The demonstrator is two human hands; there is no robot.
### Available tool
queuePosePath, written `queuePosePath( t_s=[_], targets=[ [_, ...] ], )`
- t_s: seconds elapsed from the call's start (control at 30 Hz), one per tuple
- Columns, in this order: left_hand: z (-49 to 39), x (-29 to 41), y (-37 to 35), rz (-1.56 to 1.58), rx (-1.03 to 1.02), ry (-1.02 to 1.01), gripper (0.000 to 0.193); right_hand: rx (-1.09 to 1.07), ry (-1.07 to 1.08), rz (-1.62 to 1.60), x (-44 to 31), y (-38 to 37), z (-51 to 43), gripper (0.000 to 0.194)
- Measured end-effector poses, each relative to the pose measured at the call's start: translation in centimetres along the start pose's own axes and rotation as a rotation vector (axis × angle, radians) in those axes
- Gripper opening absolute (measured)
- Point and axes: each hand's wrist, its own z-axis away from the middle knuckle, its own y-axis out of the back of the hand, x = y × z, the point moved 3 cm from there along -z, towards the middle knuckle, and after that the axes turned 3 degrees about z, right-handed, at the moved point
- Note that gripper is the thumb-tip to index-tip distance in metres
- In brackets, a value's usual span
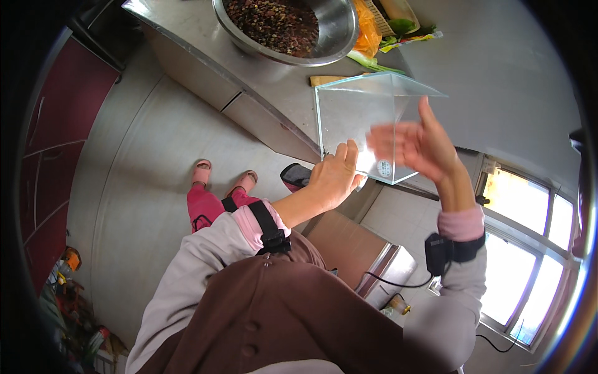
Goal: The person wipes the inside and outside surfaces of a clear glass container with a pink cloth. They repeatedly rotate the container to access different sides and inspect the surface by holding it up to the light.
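Observation:
My left hand [332,174] grips the lower rim of a clear glass tank [355,107], fingers over the edge and thumb near its underside. The tank is tilted and has a round sticker bearing writing near its lower corner. My right hand [423,147] is at the tank's right side, palm towards me, fingers apart and blurred. Its fingers overlap the glass; whether they touch it I cannot tell. Beyond the tank, a steel basin [343,32] of wet-looking, mixed-colour gravel [275,28] stands on the metal counter [280,86].
An orange plastic bag [367,30], green vegetables [402,25] and a wooden piece [327,80] lie beside the basin. Red cabinets [70,98] stand at the left. A brown cabinet or appliance [345,243] and windows [514,201] are at the right.

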Motion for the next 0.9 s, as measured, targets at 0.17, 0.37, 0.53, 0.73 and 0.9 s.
queuePosePath(
  t_s=[0.17,0.37,0.53,0.73,0.9],
  targets=[
    [0.2,0.2,0.1,-0.025,0.039,-0.010,0.074,0.075,0.272,-0.179,-2.7,-1.8,-4.1,0.098],
    [0.1,0.1,0.3,0.003,0.003,-0.002,0.074,0.198,-0.123,0.071,2.1,-1.9,0.6,0.102],
    [0.2,0.2,0.2,-0.001,-0.012,0.018,0.077,-0.008,0.272,-0.101,-2.2,-1.2,-2.5,0.096],
    [0.0,-0.2,0.3,0.032,-0.004,0.001,0.077,0.089,0.278,-0.095,-1.6,-2.3,-1.4,0.093],
    [-0.1,-0.4,0.3,0.105,-0.061,0.008,0.070,0.068,0.186,0.022,0.1,-0.3,2.1,0.095]
  ],
)
